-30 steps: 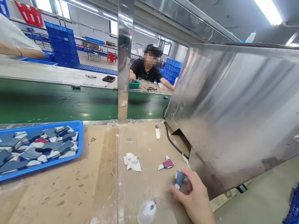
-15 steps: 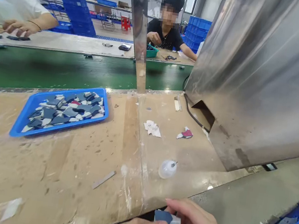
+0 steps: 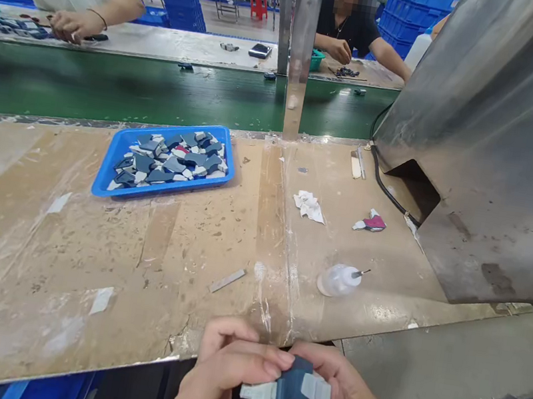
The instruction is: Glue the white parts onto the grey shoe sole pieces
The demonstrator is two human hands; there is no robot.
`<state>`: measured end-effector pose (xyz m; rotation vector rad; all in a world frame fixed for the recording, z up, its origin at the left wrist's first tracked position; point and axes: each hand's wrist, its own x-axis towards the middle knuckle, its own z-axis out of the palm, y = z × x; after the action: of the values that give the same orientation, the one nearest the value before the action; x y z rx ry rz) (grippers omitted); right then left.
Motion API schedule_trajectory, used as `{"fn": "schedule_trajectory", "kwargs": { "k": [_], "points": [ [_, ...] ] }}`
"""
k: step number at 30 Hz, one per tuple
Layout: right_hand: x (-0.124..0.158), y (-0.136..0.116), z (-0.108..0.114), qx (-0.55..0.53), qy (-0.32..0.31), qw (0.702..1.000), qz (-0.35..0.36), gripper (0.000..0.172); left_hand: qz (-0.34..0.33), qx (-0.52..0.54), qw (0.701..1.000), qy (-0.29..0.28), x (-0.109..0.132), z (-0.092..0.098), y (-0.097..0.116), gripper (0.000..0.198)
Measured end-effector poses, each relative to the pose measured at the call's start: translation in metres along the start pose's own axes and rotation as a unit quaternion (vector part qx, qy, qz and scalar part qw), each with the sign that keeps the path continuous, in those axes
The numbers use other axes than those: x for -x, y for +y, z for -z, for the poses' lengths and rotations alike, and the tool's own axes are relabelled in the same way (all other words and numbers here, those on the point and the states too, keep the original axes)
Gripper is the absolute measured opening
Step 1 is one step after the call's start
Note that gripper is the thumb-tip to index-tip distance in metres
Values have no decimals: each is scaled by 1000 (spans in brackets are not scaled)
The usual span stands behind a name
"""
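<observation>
The left hand pinches a blue-grey piece with pale ends, thumb below and fingers above, while the right hand closes around its other end, its thumb mostly hidden. The piece seems to sit just beyond the near edge of the tabletop, over a dark gap, so if the fingertips slip on its small, angled faces it would probably drop past the edge rather than land on the surface. Uneven pressure from the two hands could also twist it or strain where the pale parts meet the blue-grey body; whether those joints are firm cannot be told.

Beyond the hands, a translucent bottle with a thin metal tip points rightward; a careless reach of the right arm could knock it, spilling any contents or jabbing a finger. A flat metal strip lies nearer the left hand and could be swept along by a sleeve or wrist.

Farther out, a crumpled tissue and a maroon-and-pale piece lie apart. The blue tray is heaped with similar pieces, so a bump might tumble some out towards the green belt behind it.
</observation>
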<state>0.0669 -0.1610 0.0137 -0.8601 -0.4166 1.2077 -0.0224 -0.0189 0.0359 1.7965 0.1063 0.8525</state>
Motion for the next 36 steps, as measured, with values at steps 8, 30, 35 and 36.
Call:
{"fn": "schedule_trajectory", "kwargs": {
  "k": [8,30,35,36],
  "points": [
    [3,10,-8,-1,44,999,21,65,53,43,997,-43,7,-4,-1,24],
    [8,-13,13,373,505,741,236,23,-88,-262,960,-48,6,19,-40,13],
    [2,-19,44,344,453,756,324,47,-141,-283,948,-34,10,16,-47,14],
    [1,-20,47,381,432,763,292,52,-145,-285,947,-36,10,16,-47,15]
  ]
}}
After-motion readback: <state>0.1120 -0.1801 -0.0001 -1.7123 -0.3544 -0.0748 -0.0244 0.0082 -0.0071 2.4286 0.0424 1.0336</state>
